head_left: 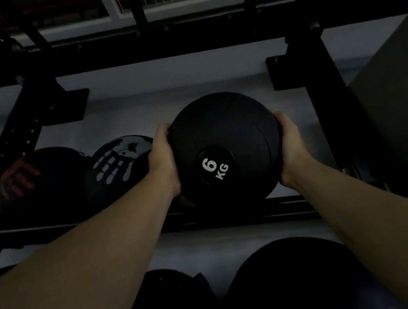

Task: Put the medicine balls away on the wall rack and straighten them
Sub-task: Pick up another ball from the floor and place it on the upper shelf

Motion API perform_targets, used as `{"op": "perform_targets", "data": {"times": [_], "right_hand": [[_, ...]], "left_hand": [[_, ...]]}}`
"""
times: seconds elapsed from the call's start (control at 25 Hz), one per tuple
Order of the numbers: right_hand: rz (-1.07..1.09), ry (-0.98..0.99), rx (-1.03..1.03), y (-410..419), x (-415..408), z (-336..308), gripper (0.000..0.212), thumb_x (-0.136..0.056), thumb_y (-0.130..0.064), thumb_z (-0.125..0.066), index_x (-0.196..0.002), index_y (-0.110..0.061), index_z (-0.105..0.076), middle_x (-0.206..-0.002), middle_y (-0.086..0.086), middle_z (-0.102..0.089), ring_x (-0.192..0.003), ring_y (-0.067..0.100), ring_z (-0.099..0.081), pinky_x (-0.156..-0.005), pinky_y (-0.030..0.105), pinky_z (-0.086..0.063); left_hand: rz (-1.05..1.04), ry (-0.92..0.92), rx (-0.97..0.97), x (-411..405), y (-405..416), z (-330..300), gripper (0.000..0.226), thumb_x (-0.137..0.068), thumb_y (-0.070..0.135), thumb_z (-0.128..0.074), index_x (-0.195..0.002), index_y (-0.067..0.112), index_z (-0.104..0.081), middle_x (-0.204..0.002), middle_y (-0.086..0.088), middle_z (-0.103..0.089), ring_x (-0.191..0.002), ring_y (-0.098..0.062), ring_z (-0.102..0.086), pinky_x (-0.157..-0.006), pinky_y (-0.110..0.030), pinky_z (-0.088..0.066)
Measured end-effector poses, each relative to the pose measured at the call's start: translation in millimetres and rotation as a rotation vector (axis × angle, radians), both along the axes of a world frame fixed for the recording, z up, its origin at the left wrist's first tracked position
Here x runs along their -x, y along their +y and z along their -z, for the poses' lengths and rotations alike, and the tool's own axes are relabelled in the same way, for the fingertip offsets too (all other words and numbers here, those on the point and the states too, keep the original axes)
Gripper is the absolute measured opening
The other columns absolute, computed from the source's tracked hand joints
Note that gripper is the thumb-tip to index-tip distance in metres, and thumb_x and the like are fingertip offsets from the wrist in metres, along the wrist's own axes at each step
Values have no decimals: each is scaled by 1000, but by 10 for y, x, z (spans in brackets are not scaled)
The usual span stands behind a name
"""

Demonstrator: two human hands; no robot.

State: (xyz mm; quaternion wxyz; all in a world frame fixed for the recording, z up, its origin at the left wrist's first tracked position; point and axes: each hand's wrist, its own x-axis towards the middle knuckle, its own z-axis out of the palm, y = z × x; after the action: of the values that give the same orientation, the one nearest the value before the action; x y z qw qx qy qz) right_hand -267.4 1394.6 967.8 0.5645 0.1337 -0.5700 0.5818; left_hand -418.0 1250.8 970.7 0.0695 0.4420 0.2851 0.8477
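A black medicine ball (222,127) marked "6 KG" rests on the front rail of the black wall rack (235,218), label facing me and tilted. My left hand (163,158) presses its left side and my right hand (288,140) presses its right side. To its left on the same shelf sit a black ball with a white handprint (115,166) and a dark ball with a red handprint (29,181). The white-print ball touches my left wrist.
Two more dark balls lie on the lower level, one at centre (172,294) and a larger one at right (294,279). A black upright post (324,107) and a dark box-like panel (405,107) stand right of the ball. The pale wall (172,86) is behind.
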Motion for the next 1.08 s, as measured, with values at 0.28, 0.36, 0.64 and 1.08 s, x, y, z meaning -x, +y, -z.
{"op": "perform_targets", "data": {"times": [0.28, 0.36, 0.64, 1.08], "right_hand": [[256, 250, -15, 514, 442, -321, 20, -89, -26, -65, -91, -12, -79, -99, 17, -77, -96, 31, -74, -92, 45, -59], [459, 317, -168, 591, 551, -372, 16, -93, -21, -63, -97, -13, -77, -97, 10, -73, -95, 20, -68, -91, 36, -55], [708, -423, -486, 854, 887, -459, 70, -106, -58, -32, -153, -9, -48, -158, 10, -48, -141, 25, -49, -123, 37, -32], [691, -227, -436, 875, 940, -371, 54, -108, -44, -41, -128, 0, -65, -133, 19, -67, -122, 31, -63, -113, 40, -47]], "left_hand": [[-348, 130, -331, 276, 504, -415, 15, -74, 29, -67, -69, 21, -78, -83, -2, -79, -85, -20, -75, -88, -41, -61], [-485, 310, -371, 325, 637, -429, 15, -74, 30, -68, -69, 25, -81, -80, 2, -81, -87, -18, -77, -85, -34, -59], [-675, 609, 245, 787, 1082, -268, 40, -105, 52, -44, -126, 24, -64, -127, 2, -67, -119, -19, -62, -96, -31, -47], [-677, 604, 223, 800, 1057, -236, 50, -106, 55, -38, -134, 22, -63, -125, 2, -67, -118, -19, -62, -99, -33, -47]]}}
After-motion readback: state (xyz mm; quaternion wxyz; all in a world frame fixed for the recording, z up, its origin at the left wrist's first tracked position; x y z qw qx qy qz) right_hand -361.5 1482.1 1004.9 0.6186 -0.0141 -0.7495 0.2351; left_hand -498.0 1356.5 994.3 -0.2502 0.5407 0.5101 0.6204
